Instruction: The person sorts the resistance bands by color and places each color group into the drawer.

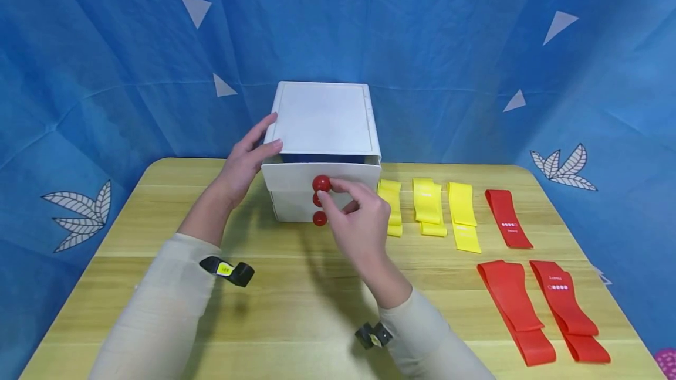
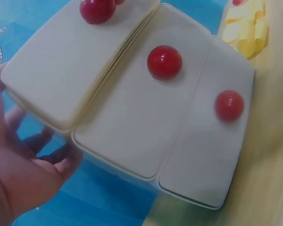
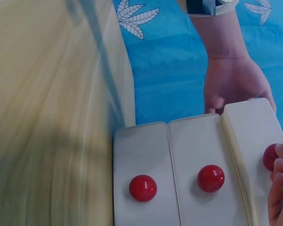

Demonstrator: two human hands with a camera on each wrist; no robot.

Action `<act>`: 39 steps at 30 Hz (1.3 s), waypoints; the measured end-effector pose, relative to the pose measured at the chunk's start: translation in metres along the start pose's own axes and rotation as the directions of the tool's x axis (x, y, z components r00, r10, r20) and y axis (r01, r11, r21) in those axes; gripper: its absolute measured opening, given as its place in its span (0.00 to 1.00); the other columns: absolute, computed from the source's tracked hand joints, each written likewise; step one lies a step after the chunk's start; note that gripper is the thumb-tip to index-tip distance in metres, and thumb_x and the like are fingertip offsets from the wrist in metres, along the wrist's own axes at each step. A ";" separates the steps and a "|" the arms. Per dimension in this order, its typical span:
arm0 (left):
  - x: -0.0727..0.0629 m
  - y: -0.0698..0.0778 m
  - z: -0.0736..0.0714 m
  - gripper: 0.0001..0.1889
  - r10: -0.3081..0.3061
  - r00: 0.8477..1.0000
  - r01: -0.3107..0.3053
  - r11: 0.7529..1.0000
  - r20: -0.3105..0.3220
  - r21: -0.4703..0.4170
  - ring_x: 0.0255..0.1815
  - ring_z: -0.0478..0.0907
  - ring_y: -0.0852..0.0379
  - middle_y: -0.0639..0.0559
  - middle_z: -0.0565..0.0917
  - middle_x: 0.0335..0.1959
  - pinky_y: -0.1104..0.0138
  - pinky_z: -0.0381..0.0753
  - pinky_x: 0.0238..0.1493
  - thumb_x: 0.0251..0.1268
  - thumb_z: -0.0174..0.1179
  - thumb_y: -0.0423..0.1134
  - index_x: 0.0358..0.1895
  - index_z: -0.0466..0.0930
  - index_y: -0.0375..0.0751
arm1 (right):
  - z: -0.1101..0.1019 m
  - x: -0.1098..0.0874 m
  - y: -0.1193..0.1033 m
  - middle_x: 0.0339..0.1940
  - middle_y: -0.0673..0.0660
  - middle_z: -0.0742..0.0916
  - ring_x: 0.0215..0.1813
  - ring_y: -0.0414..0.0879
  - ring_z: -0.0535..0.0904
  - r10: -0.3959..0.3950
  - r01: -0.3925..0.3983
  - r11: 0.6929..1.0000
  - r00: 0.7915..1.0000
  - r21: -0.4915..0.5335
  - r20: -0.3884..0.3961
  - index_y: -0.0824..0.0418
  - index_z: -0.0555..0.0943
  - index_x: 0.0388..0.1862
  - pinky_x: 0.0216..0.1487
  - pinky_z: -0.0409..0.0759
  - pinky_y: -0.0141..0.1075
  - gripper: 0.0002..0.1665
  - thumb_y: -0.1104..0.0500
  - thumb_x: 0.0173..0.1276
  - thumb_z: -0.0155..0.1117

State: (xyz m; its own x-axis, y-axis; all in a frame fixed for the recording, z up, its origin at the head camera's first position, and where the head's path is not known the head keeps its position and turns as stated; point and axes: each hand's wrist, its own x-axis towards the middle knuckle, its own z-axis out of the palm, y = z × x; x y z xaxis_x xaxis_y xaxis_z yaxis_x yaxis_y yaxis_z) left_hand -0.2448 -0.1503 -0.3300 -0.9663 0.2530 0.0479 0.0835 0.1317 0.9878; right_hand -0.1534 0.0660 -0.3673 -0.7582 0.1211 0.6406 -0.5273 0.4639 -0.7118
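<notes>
A small white drawer cabinet (image 1: 323,117) stands at the back of the table, its three drawers each bearing a round red knob. The top drawer (image 1: 287,177) is pulled out slightly, leaving a dark gap under the cabinet's top. Thumb and index finger of my right hand (image 1: 363,220) pinch the top red knob (image 1: 321,183). My left hand (image 1: 240,172) rests against the cabinet's left side, with fingertips on the upper edge. In the left wrist view, the middle knob (image 2: 164,62) and bottom knob (image 2: 229,106) sit on drawers that look closed.
Right of the cabinet lie several folded yellow bands (image 1: 426,201), one partly behind my right hand. Farther right are three red bands (image 1: 517,309), some with white print. A blue patterned cloth (image 1: 422,46) hangs behind the wooden table (image 1: 285,309).
</notes>
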 end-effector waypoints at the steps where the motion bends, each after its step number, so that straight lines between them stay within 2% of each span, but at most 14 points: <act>1: 0.000 0.000 0.000 0.35 -0.001 1.000 0.001 1.000 0.001 -0.002 0.77 0.49 0.52 0.55 0.50 0.80 0.45 0.50 0.73 0.72 0.55 0.52 0.80 0.54 0.64 | 0.001 0.001 0.000 0.40 0.50 0.90 0.18 0.34 0.75 0.000 0.000 1.000 1.000 -0.001 -0.002 0.60 0.90 0.43 0.21 0.78 0.32 0.11 0.57 0.63 0.75; 14: 0.001 0.003 -0.001 0.35 -0.021 1.000 0.021 0.998 -0.004 -0.052 0.77 0.48 0.56 0.57 0.50 0.80 0.50 0.53 0.73 0.72 0.57 0.51 0.79 0.56 0.63 | 0.010 0.010 0.008 0.39 0.52 0.90 0.16 0.36 0.74 0.018 -0.017 0.999 0.999 0.031 -0.049 0.62 0.90 0.43 0.20 0.77 0.33 0.12 0.57 0.63 0.75; 29: 0.001 0.006 -0.001 0.35 -0.022 1.000 0.021 0.999 -0.019 -0.032 0.78 0.47 0.56 0.58 0.50 0.80 0.49 0.51 0.73 0.72 0.56 0.52 0.79 0.56 0.65 | 0.012 0.018 0.011 0.40 0.50 0.89 0.19 0.37 0.76 0.033 -0.033 0.999 0.999 0.025 -0.024 0.60 0.90 0.45 0.24 0.78 0.34 0.13 0.56 0.63 0.76; 34: 0.001 0.005 -0.001 0.34 -0.027 1.000 0.026 0.999 -0.015 -0.045 0.78 0.47 0.57 0.58 0.50 0.80 0.50 0.51 0.73 0.72 0.55 0.51 0.79 0.56 0.64 | 0.012 0.015 0.014 0.40 0.51 0.89 0.18 0.38 0.75 0.044 -0.043 0.998 0.998 0.036 -0.034 0.61 0.89 0.44 0.22 0.77 0.34 0.14 0.55 0.63 0.76; 39: 0.001 0.004 -0.002 0.35 -0.025 1.000 0.025 0.998 -0.010 -0.053 0.78 0.47 0.57 0.57 0.50 0.80 0.51 0.51 0.74 0.72 0.55 0.51 0.80 0.55 0.64 | 0.013 0.004 0.022 0.38 0.51 0.89 0.18 0.40 0.75 0.105 -0.104 0.993 0.994 0.061 -0.023 0.62 0.89 0.42 0.21 0.77 0.34 0.15 0.54 0.62 0.76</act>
State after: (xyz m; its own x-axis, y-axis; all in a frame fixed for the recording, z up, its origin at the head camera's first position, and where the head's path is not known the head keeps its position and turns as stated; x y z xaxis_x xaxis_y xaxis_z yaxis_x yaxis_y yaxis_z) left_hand -0.2460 -0.1509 -0.3258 -0.9706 0.2394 0.0244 0.0465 0.0873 0.9951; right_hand -0.1727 0.0654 -0.3836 -0.8004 0.1898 0.5687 -0.4683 0.3942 -0.7907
